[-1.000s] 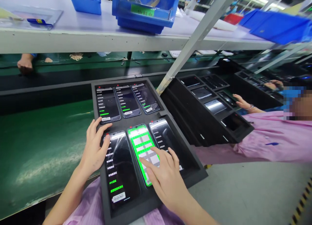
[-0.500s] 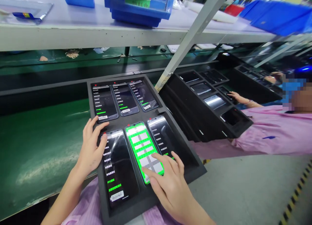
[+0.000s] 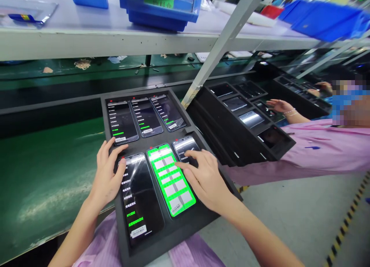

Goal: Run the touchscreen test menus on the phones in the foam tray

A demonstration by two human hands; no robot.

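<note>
A black foam tray (image 3: 179, 236) lies tilted before me with several smartphones in its slots. The front middle smartphone (image 3: 170, 188) shows a green screen with white and grey blocks. To its left, a smartphone (image 3: 144, 199) shows a dark list with white and green lines. My left hand (image 3: 108, 170) rests with spread fingers over the tray's left edge, its thumb at that phone's top corner. Over the front right smartphone (image 3: 186, 143) hovers my right hand (image 3: 204, 174), fingers apart, its thumb by the green screen's right edge. It covers much of the right phone.
At right, a co-worker's hand (image 3: 280, 105) is above another black tray (image 3: 277, 151) of phones. A slanted metal post (image 3: 219, 47) rises between the trays. Blue bins (image 3: 162, 12) stand on the white shelf (image 3: 86, 43) above the green bench (image 3: 58, 174).
My right hand has moved up and right, from the green screen's lower part to its right edge and the neighbouring phone. More of the screen is green. My left hand stays put.
</note>
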